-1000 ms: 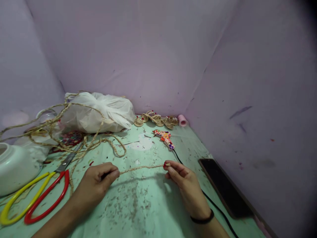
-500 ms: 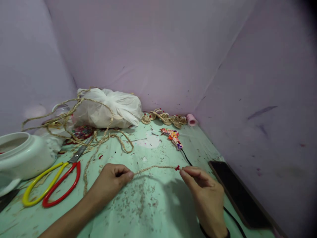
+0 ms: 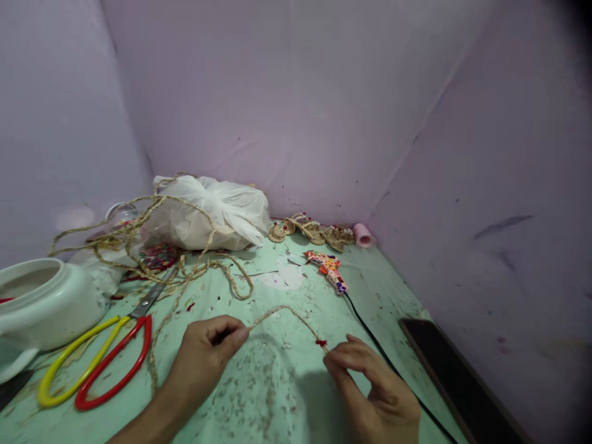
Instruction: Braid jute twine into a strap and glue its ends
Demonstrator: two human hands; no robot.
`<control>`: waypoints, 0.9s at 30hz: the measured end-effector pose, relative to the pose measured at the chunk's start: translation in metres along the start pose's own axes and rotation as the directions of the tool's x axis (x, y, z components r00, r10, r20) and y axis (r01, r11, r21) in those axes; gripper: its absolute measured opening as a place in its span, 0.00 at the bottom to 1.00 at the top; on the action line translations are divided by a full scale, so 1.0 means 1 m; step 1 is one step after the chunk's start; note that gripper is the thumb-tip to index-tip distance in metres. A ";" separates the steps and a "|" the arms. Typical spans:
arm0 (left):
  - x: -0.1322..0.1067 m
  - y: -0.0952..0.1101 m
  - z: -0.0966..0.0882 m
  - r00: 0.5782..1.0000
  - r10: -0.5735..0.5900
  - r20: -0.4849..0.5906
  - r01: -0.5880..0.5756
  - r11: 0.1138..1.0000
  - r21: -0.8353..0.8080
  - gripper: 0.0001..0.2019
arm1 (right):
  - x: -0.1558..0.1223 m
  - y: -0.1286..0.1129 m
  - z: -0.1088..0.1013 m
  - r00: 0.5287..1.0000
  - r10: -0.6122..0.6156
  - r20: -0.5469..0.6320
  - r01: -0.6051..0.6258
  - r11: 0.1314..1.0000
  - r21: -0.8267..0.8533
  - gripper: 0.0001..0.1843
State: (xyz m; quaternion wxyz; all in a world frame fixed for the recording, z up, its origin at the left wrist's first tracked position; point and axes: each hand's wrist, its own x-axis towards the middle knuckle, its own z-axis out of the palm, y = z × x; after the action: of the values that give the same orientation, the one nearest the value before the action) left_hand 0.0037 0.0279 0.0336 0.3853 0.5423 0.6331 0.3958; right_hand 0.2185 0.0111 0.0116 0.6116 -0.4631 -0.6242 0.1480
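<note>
A thin braided jute cord (image 3: 284, 311) arches over the green table (image 3: 259, 394) between my two hands. My left hand (image 3: 208, 348) pinches the cord at its left end, fingers closed. My right hand (image 3: 370, 388) pinches the cord's other end, where a small red bead (image 3: 320, 342) sits just beyond the fingertips. The cord runs on from my left hand to a loose tangle of jute rope (image 3: 152, 246) at the back left.
Scissors with yellow and red handles (image 3: 99, 364) lie at the left beside a white jar (image 3: 41, 305). A white plastic bag (image 3: 215, 213), jute ornaments (image 3: 309, 229), a pink spool (image 3: 363, 235) and a patterned glue gun (image 3: 330, 268) stand behind. A dark phone (image 3: 462, 379) lies right.
My right hand has drawn back toward me and to the right. The cord, first stretched straight between the hands, now bows up in an arch. The view has shifted.
</note>
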 end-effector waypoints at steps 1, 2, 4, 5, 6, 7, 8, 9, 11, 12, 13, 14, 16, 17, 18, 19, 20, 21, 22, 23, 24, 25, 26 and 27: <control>0.001 0.000 -0.001 1.000 0.012 -0.014 -0.012 1.000 0.004 0.15 | 0.001 0.000 -0.001 1.000 0.003 -0.011 -0.003 1.000 -0.001 0.08; 0.001 0.000 -0.001 0.999 0.021 -0.024 -0.021 1.000 0.007 0.15 | 0.002 0.001 -0.002 1.000 -0.008 -0.004 0.008 1.000 -0.004 0.09; 0.001 0.000 -0.001 0.999 0.039 -0.034 -0.039 0.999 0.006 0.16 | 0.003 0.002 -0.004 0.998 -0.061 0.029 0.061 0.998 -0.013 0.10; 0.001 0.001 -0.001 0.998 0.047 -0.037 -0.047 0.999 0.005 0.16 | 0.003 0.002 -0.004 0.993 -0.099 0.061 0.100 0.995 -0.022 0.11; 0.000 0.001 -0.001 0.998 0.052 -0.037 -0.052 0.999 0.005 0.17 | 0.002 0.002 -0.003 0.987 -0.137 0.085 0.140 0.990 -0.032 0.12; 0.000 0.001 0.000 0.998 0.055 -0.036 -0.055 0.998 0.007 0.17 | 0.000 0.003 -0.002 0.980 -0.174 0.094 0.179 0.983 -0.042 0.13; 0.000 0.001 0.000 0.998 0.056 -0.037 -0.055 0.998 0.010 0.17 | -0.001 0.003 0.000 0.974 -0.210 0.086 0.215 0.975 -0.050 0.13; -0.001 0.000 0.000 0.998 0.056 -0.037 -0.055 0.998 0.014 0.17 | -0.003 0.004 0.003 0.968 -0.242 0.064 0.246 0.968 -0.058 0.13; -0.001 -0.002 0.001 0.998 0.059 -0.033 -0.058 0.998 0.024 0.17 | -0.007 0.004 0.008 0.957 -0.290 0.012 0.290 0.954 -0.073 0.13; -0.001 -0.003 0.001 0.998 0.063 -0.030 -0.062 0.998 0.029 0.17 | -0.008 0.004 0.011 0.952 -0.307 -0.001 0.306 0.949 -0.081 0.14; -0.001 -0.004 0.001 0.997 0.069 -0.030 -0.068 0.997 0.033 0.16 | -0.009 0.004 0.012 0.949 -0.316 -0.003 0.314 0.945 -0.087 0.14; 0.000 -0.006 0.001 0.997 0.075 -0.028 -0.074 0.997 0.038 0.16 | -0.009 0.004 0.013 0.948 -0.317 -0.003 0.315 0.945 -0.091 0.14; 0.001 -0.007 0.000 0.996 0.087 -0.026 -0.086 0.995 0.053 0.15 | -0.007 0.004 0.011 0.956 -0.292 -0.001 0.291 0.954 -0.078 0.14; 0.002 -0.007 -0.002 0.995 0.097 -0.026 -0.095 0.994 0.061 0.15 | -0.005 0.004 0.008 0.966 -0.257 -0.004 0.256 0.965 -0.058 0.14; 0.002 -0.007 -0.004 0.993 0.114 -0.023 -0.112 0.991 0.071 0.15 | -0.002 0.004 0.005 0.980 -0.196 -0.014 0.196 0.980 -0.031 0.12; 0.003 -0.006 -0.006 0.990 0.138 -0.018 -0.136 0.987 0.082 0.14 | 0.001 0.005 0.001 0.994 -0.107 -0.031 0.107 0.994 -0.002 0.10; 0.004 -0.005 -0.009 0.985 0.171 -0.009 -0.169 0.981 0.096 0.13 | 0.004 0.006 -0.003 0.999 0.012 -0.051 -0.010 1.000 0.028 0.08; 0.005 -0.004 -0.012 0.978 0.210 0.003 -0.209 0.971 0.112 0.13 | 0.007 0.008 -0.007 0.987 0.149 -0.063 -0.145 0.987 0.063 0.05; 0.006 -0.003 -0.015 0.967 0.253 0.021 -0.253 0.959 0.128 0.12 | 0.010 0.010 -0.010 0.957 0.284 -0.063 -0.277 0.955 0.103 0.03; 0.006 -0.002 -0.018 0.955 0.292 0.040 -0.295 0.944 0.146 0.12 | 0.013 0.012 -0.012 0.915 0.402 -0.045 -0.391 0.908 0.153 0.03; 0.006 -0.002 -0.019 0.942 0.331 0.055 -0.336 0.928 0.164 0.12 | 0.015 0.013 -0.013 0.868 0.496 -0.004 -0.484 0.849 0.212 0.06; 0.006 -0.003 -0.020 0.927 0.368 0.068 -0.374 0.910 0.179 0.12 | 0.016 0.014 -0.013 0.819 0.573 0.045 -0.561 0.780 0.279 0.09; 0.005 -0.004 -0.020 0.911 0.406 0.074 -0.412 0.891 0.189 0.12 | 0.017 0.015 -0.013 0.768 0.634 0.094 -0.623 0.703 0.343 0.12; 0.004 -0.005 -0.020 0.894 0.442 0.069 -0.447 0.873 0.196 0.11 | 0.018 0.015 -0.012 0.716 0.686 0.128 -0.670 0.626 0.400 0.15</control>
State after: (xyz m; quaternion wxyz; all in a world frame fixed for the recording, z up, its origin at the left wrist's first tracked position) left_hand -0.0165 0.0301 0.0367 0.2326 0.7146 0.5249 0.3997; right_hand 0.2382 0.0280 0.0137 0.6062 -0.5240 -0.3456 0.4884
